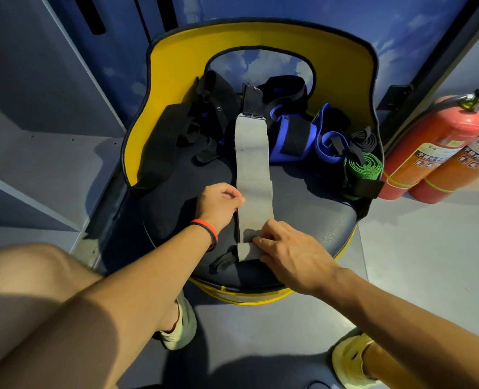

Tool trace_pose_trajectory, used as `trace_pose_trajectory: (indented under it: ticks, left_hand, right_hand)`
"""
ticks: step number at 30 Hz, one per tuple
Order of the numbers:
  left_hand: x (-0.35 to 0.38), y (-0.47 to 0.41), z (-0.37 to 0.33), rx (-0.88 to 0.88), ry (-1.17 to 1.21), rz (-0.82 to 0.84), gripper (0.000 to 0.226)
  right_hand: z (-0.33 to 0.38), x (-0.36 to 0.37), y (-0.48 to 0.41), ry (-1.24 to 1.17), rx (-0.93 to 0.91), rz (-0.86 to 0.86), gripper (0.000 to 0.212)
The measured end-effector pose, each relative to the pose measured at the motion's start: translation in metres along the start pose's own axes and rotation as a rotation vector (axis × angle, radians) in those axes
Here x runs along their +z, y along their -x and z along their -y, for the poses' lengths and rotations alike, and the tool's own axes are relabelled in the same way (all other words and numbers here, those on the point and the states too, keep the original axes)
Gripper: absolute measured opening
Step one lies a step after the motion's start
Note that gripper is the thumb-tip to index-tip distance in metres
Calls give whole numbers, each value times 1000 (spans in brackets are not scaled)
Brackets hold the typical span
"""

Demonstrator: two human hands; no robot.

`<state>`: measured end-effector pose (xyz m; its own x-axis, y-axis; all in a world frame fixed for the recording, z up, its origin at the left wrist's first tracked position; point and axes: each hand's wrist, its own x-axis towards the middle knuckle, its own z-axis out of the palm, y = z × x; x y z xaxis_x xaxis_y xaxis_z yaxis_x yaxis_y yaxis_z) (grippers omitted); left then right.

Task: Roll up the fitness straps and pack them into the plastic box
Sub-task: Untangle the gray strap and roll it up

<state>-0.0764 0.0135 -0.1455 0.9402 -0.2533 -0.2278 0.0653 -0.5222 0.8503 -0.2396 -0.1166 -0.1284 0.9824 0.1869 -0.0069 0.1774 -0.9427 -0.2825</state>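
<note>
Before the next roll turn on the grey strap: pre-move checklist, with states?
1. Grey strap lies flat along the seat: ok.
2. Right hand pinches the started roll: ok.
3. Left hand holds the strap's left edge: ok.
4. Roll square to the strap: cannot tell, fingers cover part of it.
5. Black end free of the strap pile: not ok, it lies on it.
6. Plastic box in sight: not ok.

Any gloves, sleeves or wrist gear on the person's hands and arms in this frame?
No gloves and no sleeves in view: both forearms are bare. The left hand has two thin wristbands side by side, one red-orange and one black. The right hand has nothing on its wrist, and no rings show.
</note>
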Motion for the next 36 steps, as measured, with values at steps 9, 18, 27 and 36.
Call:
trace_pose_trajectory:
  ticks: [9, 18, 27, 36]
  left_hand:
    - [-3, -4, -1, -45, 36, 42, 15]
    - [-3, -6, 2, -61, 52, 47, 15]
    - [-4, -6, -2, -62, 32, 47, 18]
    - [-3, -5, -3, -74, 49, 40, 17]
  right_hand:
    - [-12, -11, -15, -60, -33, 99, 35]
    - [-15, 4, -12, -147, 26, -59, 26]
    - [-19, 13, -18, 20, -34, -115, 25]
    - [-13, 23, -7, 189, -68, -227, 28]
